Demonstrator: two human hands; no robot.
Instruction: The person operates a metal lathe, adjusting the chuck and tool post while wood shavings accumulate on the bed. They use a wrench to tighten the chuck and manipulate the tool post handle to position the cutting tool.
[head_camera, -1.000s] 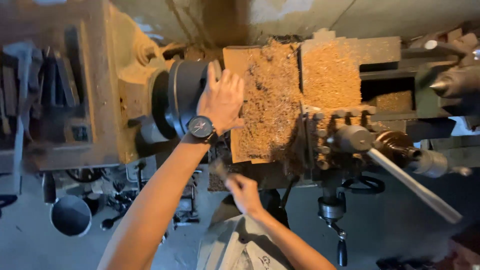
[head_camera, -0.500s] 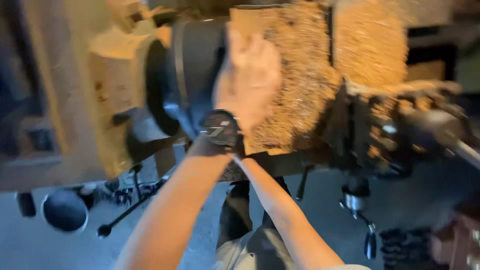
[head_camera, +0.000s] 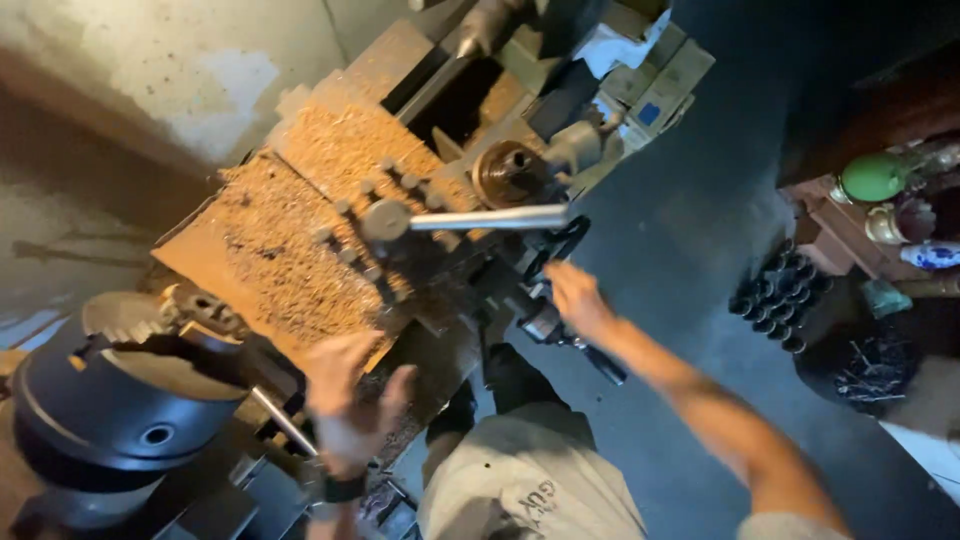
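I look down on a metal lathe covered in brown shavings (head_camera: 300, 230). My left hand (head_camera: 350, 405), with a black watch on the wrist, hangs blurred with spread fingers just below the shaving-covered bed, beside the dark round chuck (head_camera: 120, 390); it holds nothing. My right hand (head_camera: 578, 298) reaches to the black handwheel and crank (head_camera: 555, 325) on the carriage front, fingers at the handle. Whether it grips the handle I cannot tell. A long steel lever (head_camera: 490, 218) sticks out from the tool post (head_camera: 385, 220) above that hand.
The tailstock (head_camera: 500, 20) and cardboard boxes (head_camera: 650, 80) lie at the top. Several dark round parts (head_camera: 780, 295) sit on the floor at right, near a green knob (head_camera: 872, 177) and metal scraps (head_camera: 870, 370). My grey trousers (head_camera: 520, 470) are below.
The view has swung and turned sharply. My left hand has come off the chuck and the shavings and dropped below the bed. My right hand has moved up to the carriage handwheel.
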